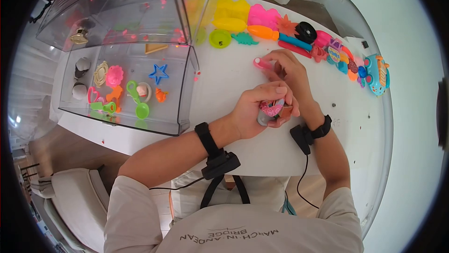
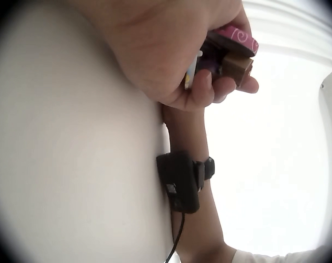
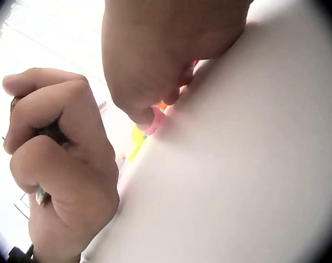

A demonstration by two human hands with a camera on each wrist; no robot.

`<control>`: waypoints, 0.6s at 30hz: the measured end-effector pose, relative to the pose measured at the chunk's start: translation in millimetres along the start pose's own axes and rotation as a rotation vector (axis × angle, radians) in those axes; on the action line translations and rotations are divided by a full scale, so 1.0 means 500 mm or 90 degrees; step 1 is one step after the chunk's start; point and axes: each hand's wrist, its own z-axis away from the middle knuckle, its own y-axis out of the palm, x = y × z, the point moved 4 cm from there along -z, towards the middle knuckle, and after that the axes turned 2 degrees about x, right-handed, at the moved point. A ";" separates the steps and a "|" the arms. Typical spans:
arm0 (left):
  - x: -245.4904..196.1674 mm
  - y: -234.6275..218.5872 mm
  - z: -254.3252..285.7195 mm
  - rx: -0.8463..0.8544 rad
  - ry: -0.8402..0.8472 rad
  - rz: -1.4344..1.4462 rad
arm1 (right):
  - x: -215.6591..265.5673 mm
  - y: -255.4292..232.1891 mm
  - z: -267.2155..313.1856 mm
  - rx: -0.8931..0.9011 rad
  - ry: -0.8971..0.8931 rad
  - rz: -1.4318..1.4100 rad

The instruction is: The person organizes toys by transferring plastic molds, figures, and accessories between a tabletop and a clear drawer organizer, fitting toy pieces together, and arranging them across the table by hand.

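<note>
Currently, Both Grips Are Filled

A pink-patterned item point(image 1: 272, 108) and a brown block point(image 2: 237, 67) are clasped in the left hand point(image 1: 251, 101) above the white table point(image 1: 217, 92). Just beyond, a pink piece point(image 1: 262, 63) is pinched by the right hand point(image 1: 293, 73), low over the table, near a row of toys point(image 1: 294, 41).

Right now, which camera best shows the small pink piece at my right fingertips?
The head view: it shows the pink piece from above, its rounded end in plain sight. The right wrist view gives only a blurry pink curve by the right hand; the left wrist view doesn't show it.
</note>
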 end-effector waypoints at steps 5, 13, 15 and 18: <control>0.000 -0.003 -0.003 -0.004 0.004 0.023 | -0.013 0.043 -0.056 0.011 -0.130 0.101; -0.003 -0.001 -0.001 -0.036 0.001 0.028 | -0.016 0.066 -0.098 -0.028 -0.217 0.183; -0.005 0.001 -0.001 -0.041 -0.002 0.021 | -0.021 0.067 -0.096 -0.002 -0.154 0.172; -0.004 0.000 -0.003 -0.029 0.003 0.030 | -0.016 0.069 -0.100 -0.013 -0.182 0.193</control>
